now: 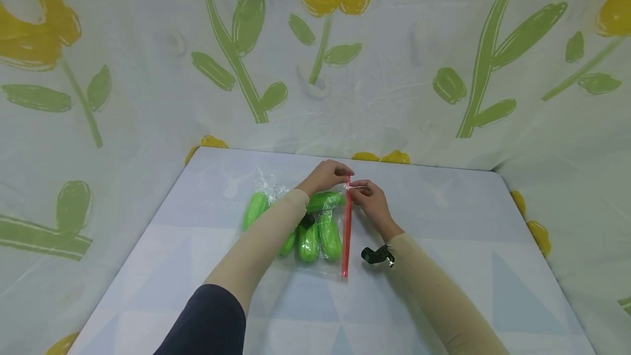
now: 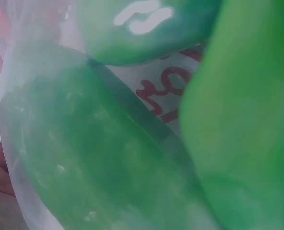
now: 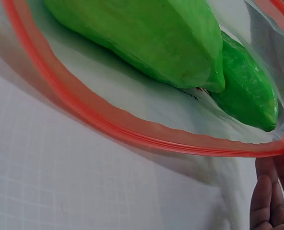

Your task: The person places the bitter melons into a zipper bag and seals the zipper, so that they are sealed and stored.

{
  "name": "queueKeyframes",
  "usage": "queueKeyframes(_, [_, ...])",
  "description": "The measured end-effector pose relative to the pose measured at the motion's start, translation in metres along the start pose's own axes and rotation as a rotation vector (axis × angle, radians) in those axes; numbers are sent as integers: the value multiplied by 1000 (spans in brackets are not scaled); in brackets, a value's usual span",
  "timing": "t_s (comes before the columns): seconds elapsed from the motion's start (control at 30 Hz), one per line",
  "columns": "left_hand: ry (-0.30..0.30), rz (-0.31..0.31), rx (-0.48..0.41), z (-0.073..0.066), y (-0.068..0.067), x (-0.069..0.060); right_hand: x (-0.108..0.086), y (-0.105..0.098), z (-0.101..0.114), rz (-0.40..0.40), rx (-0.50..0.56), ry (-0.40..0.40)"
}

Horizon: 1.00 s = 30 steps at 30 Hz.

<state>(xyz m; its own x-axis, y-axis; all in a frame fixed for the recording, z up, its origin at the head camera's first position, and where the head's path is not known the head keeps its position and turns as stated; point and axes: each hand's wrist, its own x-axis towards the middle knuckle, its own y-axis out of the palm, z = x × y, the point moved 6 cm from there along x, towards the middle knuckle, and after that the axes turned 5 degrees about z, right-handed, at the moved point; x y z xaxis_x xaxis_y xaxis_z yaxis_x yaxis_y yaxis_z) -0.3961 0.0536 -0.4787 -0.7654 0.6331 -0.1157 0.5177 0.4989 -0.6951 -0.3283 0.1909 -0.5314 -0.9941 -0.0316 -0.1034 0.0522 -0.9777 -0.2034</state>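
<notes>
A clear zip bag (image 1: 322, 270) with a red zip edge (image 1: 347, 234) lies on the table, holding several light-green, cucumber-like vegetables (image 1: 329, 234). At the far end of the red edge, my left hand (image 1: 326, 175) pinches the bag's corner. My right hand (image 1: 373, 204) pinches the same edge just nearer, from the right side. The right wrist view shows the red rim (image 3: 132, 136) bowed outward with the mouth gaping, and fingers (image 3: 271, 196) at its corner. Green vegetables (image 2: 84, 143) behind plastic fill the left wrist view.
The table (image 1: 197, 256) has a pale pattern of blue-grey triangles. Behind and beside it hangs a white cloth (image 1: 384, 97) printed with yellow flowers and green leaves. A small black device (image 1: 377, 255) sits at the right wrist.
</notes>
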Motion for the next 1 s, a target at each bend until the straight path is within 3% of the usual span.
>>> queueKeyframes(0.5, [-29, -35, 15, 1, -1, 0, -9, 3, 0, 6, -45, 35])
queueKeyframes(1.0, [-30, -59, 13, 7, -3, -1, -37, 8, -1, 64, -126, 57])
